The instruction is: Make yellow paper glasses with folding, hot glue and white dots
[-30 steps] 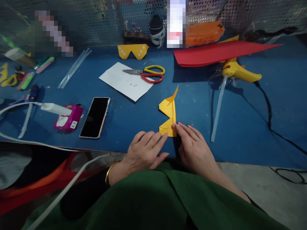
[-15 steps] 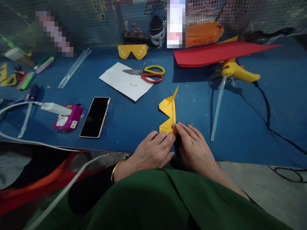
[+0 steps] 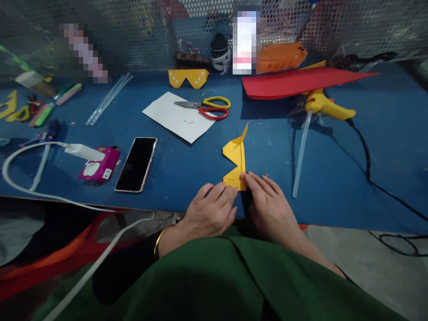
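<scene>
On blue tabletop [image 3: 180,169], left hand [image 3: 210,210] and right hand [image 3: 272,207] touching folded yellow paper [image 3: 236,154], grip unclear, orange packet [image 3: 282,55] behind.

The person wears a plain, dark green garment [image 3: 200,276], which has one long fold in front. The left sleeve [image 3: 122,263] is black, and a gold bangle [image 3: 158,240] circles the left wrist [image 3: 169,240].

Two hands [image 3: 211,209], one folded yellow cutout [image 3: 236,153], one white sheet [image 3: 174,118], one bangle [image 3: 157,244]
</scene>
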Tool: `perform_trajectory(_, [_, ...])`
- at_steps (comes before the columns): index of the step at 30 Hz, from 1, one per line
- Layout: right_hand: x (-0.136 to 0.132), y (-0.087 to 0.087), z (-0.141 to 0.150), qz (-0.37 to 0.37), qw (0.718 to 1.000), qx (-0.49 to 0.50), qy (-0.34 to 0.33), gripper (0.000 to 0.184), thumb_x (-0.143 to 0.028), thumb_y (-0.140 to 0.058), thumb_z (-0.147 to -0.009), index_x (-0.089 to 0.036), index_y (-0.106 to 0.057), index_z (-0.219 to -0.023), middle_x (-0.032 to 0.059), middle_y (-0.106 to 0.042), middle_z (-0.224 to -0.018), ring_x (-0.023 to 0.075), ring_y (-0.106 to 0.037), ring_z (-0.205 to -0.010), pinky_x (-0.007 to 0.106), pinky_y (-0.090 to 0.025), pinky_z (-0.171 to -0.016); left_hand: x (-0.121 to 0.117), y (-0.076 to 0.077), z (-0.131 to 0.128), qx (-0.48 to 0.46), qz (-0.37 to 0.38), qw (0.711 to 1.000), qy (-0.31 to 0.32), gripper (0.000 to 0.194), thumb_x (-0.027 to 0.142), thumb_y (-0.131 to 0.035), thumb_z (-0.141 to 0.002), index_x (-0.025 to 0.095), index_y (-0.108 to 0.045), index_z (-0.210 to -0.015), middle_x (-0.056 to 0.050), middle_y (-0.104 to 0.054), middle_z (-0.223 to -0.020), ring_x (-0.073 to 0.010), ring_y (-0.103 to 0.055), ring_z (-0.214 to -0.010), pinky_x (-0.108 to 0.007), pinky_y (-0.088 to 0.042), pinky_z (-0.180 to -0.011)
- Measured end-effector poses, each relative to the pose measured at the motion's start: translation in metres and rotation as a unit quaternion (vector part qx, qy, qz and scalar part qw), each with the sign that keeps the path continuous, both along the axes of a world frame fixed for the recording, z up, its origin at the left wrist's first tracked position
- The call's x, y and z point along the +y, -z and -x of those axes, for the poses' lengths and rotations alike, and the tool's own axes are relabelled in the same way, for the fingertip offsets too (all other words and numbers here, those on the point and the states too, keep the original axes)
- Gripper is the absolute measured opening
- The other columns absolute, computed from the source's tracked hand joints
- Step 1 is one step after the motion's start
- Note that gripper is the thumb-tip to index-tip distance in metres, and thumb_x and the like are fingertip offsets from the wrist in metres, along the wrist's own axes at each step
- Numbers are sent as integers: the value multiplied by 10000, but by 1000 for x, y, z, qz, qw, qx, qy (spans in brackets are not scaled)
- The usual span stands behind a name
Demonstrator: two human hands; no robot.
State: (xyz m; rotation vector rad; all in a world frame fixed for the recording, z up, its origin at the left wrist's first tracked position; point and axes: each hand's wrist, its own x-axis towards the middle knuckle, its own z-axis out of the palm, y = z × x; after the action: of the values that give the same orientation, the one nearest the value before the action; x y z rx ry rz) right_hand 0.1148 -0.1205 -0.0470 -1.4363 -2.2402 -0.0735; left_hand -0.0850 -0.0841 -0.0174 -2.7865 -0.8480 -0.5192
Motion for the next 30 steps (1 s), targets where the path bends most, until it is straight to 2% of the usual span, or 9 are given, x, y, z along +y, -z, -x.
perform_trajectory(4, [0, 0, 0, 10, 1000, 6, 5, 659, 1, -426, -857, -41, -386, -1513, 198, -648, -1413, 282, -592, -1352, 517, -486, -1123, -2, -3, 6, 13, -15, 1000, -9, 337, 260, -519, -992, 79, -714, -1199, -92, -765, -1094, -235, -628, -1071, -384, -417, -883])
perform_trajectory(8, [0, -1, 1, 17, 1000, 6, 8, 644, -4, -429, -852, -32, -407, -1496, 201, -640, -1422, 276, -582, -1363, 506, -472, -1139, -4, 0, 9, 10, -37, 999, -19, 397, 345, -513, -1025, 75, -697, -1251, -94, -755, -1229, -236, -618, -1111, -389, -416, -899])
perform_trajectory(13, [0, 0, 1, 9, 1000, 3, 9, 620, -2, -420, -866, -30, -418, -1485, 197, -648, -1412, 270, -582, -1361, 497, -480, -1127, -1, 4, 0, 17, 17, 1000, 15, 456, 419, -487, -1041, 122, -644, -1349, -91, -712, -1331, -234, -593, -1172, -381, -408, -952])
perform_trajectory(20, [1, 1, -1, 18, 1000, 6, 2, 634, -2, -410, -863, -52, -413, -1495, 181, -654, -1409, 265, -584, -1359, 501, -486, -1122, 3, 4, -16, 14, 32, 999, 28, 454, 369, -508, -991, 50, -676, -1268, -133, -716, -1278, -253, -588, -1148, -381, -423, -926])
perform_trajectory(30, [-2, 1, 0, 23, 1000, -2, 4, 664, -6, -420, -856, -36, -381, -1518, 191, -628, -1443, 274, -564, -1382, 516, -477, -1129, -2, 3, -1, -18, 1, 1000, -11, 352, 273, -543, -954, 95, -729, -1193, -78, -767, -1160, -237, -623, -1070, -411, -426, -861])
